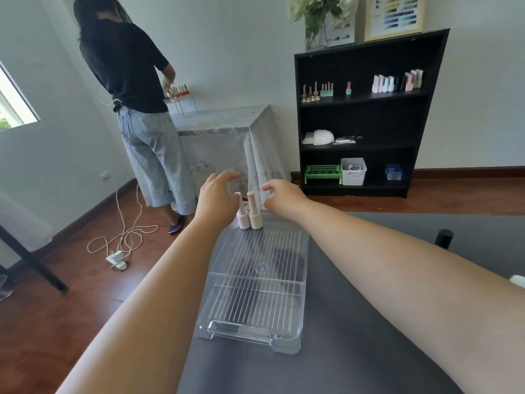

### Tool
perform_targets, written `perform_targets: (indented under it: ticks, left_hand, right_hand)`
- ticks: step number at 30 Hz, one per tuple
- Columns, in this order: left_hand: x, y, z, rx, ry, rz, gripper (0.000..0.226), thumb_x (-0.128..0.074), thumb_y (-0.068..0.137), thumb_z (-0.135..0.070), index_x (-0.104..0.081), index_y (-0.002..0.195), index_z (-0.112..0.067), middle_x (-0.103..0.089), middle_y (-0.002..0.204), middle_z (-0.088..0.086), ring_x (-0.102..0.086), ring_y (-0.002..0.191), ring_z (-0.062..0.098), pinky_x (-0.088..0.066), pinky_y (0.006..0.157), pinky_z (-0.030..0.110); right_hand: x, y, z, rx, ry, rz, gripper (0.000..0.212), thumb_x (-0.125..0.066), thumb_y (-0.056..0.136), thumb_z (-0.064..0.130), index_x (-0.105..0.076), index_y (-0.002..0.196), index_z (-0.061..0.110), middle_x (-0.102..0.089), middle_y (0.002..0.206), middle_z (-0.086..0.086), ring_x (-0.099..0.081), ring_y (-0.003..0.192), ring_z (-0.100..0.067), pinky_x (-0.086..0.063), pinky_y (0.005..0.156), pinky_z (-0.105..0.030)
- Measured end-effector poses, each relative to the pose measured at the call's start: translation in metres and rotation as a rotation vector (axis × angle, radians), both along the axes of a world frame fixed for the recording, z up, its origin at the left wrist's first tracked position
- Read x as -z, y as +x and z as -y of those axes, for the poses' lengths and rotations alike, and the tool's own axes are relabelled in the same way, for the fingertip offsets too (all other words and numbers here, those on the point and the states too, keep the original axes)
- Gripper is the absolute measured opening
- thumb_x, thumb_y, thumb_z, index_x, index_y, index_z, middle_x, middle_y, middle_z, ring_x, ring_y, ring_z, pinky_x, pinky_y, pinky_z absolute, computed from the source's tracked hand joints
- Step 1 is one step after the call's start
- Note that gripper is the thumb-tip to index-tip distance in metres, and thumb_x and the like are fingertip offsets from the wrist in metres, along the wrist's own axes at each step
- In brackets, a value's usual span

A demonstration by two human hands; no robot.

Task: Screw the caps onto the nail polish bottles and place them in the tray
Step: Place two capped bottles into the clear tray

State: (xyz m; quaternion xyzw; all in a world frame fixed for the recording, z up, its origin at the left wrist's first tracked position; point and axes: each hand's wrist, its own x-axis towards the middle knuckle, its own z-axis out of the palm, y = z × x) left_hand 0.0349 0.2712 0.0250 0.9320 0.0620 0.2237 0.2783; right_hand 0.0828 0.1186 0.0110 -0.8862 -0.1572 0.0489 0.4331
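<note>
Nail polish bottles, a pink one (242, 213) and a beige one (254, 210), stand capped and touching at the far end of the clear plastic tray (303, 251), right by its far edge. Rest of the ribbed tray floor is bare, so plenty of room there. Left hand (217, 196) and right hand (281, 196) hover either side of the caps, fingers loosely spread, gripping nothing. Tray sits on a dark table (369, 322), close to its left edge. A black cylinder (444, 238) stands well off to the right, out of the way.
</note>
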Motion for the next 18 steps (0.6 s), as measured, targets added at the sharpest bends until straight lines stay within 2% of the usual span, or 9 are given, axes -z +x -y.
perform_targets:
  ticks: [2,4,6,8,12,15,18]
  left_hand:
    - [-0.014,-0.005,0.010,0.023,-0.012,0.028,0.047,-0.060,0.085,-0.004,-0.060,0.127,-0.025,-0.057,0.129,0.001,-0.054,0.117,0.021,-0.037,0.089,0.024]
    - [-0.028,-0.011,0.026,0.066,-0.028,0.061,0.047,-0.060,0.086,-0.003,-0.060,0.126,-0.026,-0.057,0.128,-0.001,-0.053,0.115,0.017,-0.040,0.089,0.025]
    - [-0.042,-0.016,0.047,0.117,-0.012,0.094,0.044,-0.061,0.087,-0.004,-0.061,0.125,-0.026,-0.059,0.125,-0.003,-0.051,0.107,0.010,-0.039,0.087,0.024]
    - [-0.053,-0.019,0.071,0.172,0.012,0.116,0.042,-0.062,0.087,-0.006,-0.062,0.124,-0.025,-0.060,0.122,-0.004,-0.049,0.102,0.007,-0.037,0.084,0.022]
    - [-0.063,-0.024,0.125,0.258,0.016,0.108,0.040,-0.062,0.086,-0.008,-0.063,0.121,-0.027,-0.062,0.116,-0.005,-0.052,0.105,0.011,-0.036,0.082,0.018]
    - [-0.055,-0.033,0.172,0.359,0.021,0.052,0.037,-0.067,0.087,-0.015,-0.064,0.121,-0.027,-0.064,0.115,-0.006,-0.054,0.108,0.010,-0.038,0.086,0.020]
    - [-0.038,-0.045,0.217,0.473,0.018,-0.097,0.040,-0.071,0.086,-0.023,-0.062,0.125,-0.028,-0.064,0.122,-0.004,-0.056,0.113,0.014,-0.044,0.095,0.029]
  right_hand:
    - [-0.013,-0.006,0.022,0.001,-0.028,0.017,0.039,-0.054,0.088,0.012,-0.056,0.126,0.024,-0.056,0.131,-0.005,-0.057,0.110,-0.022,-0.049,0.086,-0.032]
    - [-0.027,-0.012,0.049,0.021,-0.033,0.026,0.034,-0.055,0.087,0.012,-0.061,0.117,0.027,-0.060,0.115,-0.001,-0.059,0.096,-0.017,-0.050,0.071,-0.027]
    - [-0.042,-0.019,0.080,0.043,-0.036,0.039,0.028,-0.058,0.086,0.011,-0.065,0.107,0.028,-0.062,0.102,0.004,-0.059,0.087,-0.011,-0.044,0.058,-0.021]
    - [-0.055,-0.028,0.114,0.069,-0.038,0.065,0.022,-0.062,0.085,0.014,-0.067,0.100,0.029,-0.062,0.099,0.006,-0.058,0.087,-0.009,-0.041,0.059,-0.019]
    - [-0.074,-0.049,0.182,0.096,-0.057,0.088,0.016,-0.067,0.085,0.019,-0.067,0.090,0.034,-0.064,0.098,0.004,-0.061,0.088,-0.013,-0.048,0.073,-0.026]
    - [-0.075,-0.069,0.233,0.099,-0.134,0.080,0.015,-0.069,0.084,0.022,-0.068,0.092,0.035,-0.067,0.087,0.005,-0.065,0.077,-0.010,-0.044,0.062,-0.022]
    - [-0.068,-0.087,0.279,0.092,-0.192,0.024,0.014,-0.071,0.081,0.028,-0.068,0.090,0.037,-0.069,0.088,0.003,-0.066,0.077,-0.011,-0.044,0.062,-0.022]
